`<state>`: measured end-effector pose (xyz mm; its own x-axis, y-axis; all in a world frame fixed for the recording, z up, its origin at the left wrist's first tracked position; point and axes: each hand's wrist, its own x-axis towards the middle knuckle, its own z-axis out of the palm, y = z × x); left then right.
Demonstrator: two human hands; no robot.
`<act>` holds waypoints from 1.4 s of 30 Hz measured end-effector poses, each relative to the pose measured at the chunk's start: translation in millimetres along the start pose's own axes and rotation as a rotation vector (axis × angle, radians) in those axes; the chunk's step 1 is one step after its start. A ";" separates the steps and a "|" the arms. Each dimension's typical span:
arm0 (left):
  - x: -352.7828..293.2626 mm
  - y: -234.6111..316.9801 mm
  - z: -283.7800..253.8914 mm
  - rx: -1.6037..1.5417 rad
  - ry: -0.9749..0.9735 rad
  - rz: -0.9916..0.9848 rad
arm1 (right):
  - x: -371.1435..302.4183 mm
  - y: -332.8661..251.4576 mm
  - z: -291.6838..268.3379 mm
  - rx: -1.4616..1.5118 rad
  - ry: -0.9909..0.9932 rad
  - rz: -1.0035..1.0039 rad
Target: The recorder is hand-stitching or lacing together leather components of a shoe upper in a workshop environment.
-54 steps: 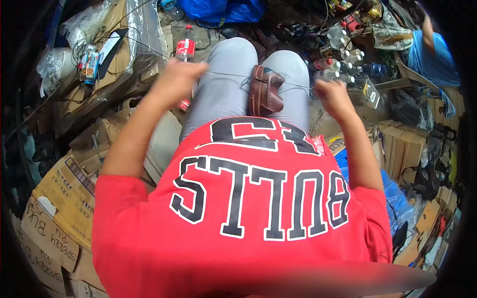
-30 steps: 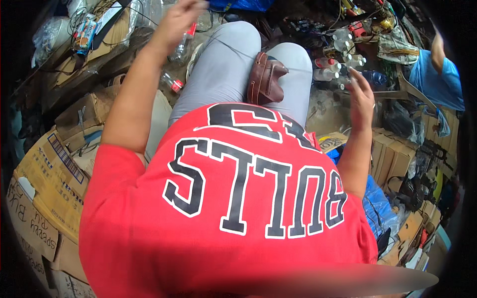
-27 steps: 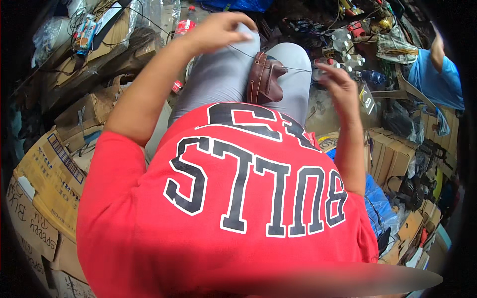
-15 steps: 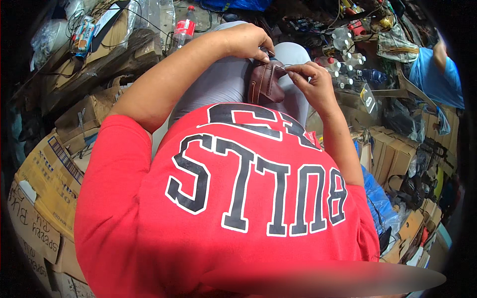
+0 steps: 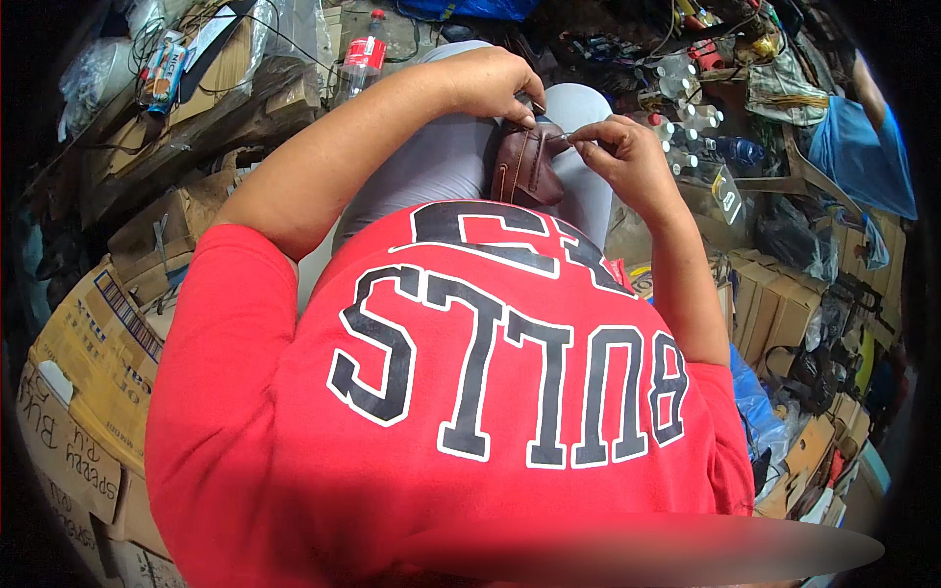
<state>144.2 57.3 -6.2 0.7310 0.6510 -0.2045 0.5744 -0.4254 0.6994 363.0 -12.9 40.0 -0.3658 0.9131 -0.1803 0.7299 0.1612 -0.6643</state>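
Note:
A brown leather shoe (image 5: 520, 169) with pale stitching along its edge is wedged between my grey-clad knees. My left hand (image 5: 498, 86) is closed at the shoe's far end, its thumb against the leather and its other fingers curled behind. A small dark thing shows by those fingertips, too small to name. Just right of the shoe, my right hand (image 5: 625, 159) is closed in a pinch, thumb against forefinger. A thin strand seems to run from its fingertips to the shoe; whether it is a thread or a needle is unclear.
A plastic bottle with a red label (image 5: 365, 56) stands beyond my left forearm. Several small capped bottles (image 5: 686, 122) sit to the right of my knee. Cardboard boxes (image 5: 98, 343) lie at left, and blue cloth (image 5: 863, 157) hangs at far right.
My right hand has shifted slightly right, away from the shoe, with its forearm swinging outward. My left hand and the shoe have hardly moved.

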 end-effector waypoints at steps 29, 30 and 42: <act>-10.7 -3.4 23.6 -0.037 0.302 0.204 | -9.2 32.1 52.2 0.013 0.259 -0.227; -19.9 -3.1 25.3 -0.018 0.342 0.177 | -11.8 32.5 51.3 0.008 0.257 -0.226; -49.0 5.0 30.8 0.177 0.524 0.134 | 5.7 56.2 32.6 0.336 -0.044 -0.041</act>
<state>122.6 3.9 -13.8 0.5475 0.7897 0.2768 0.5749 -0.5954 0.5613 383.1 -10.8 -22.1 -0.4208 0.8903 -0.1742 0.4852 0.0586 -0.8725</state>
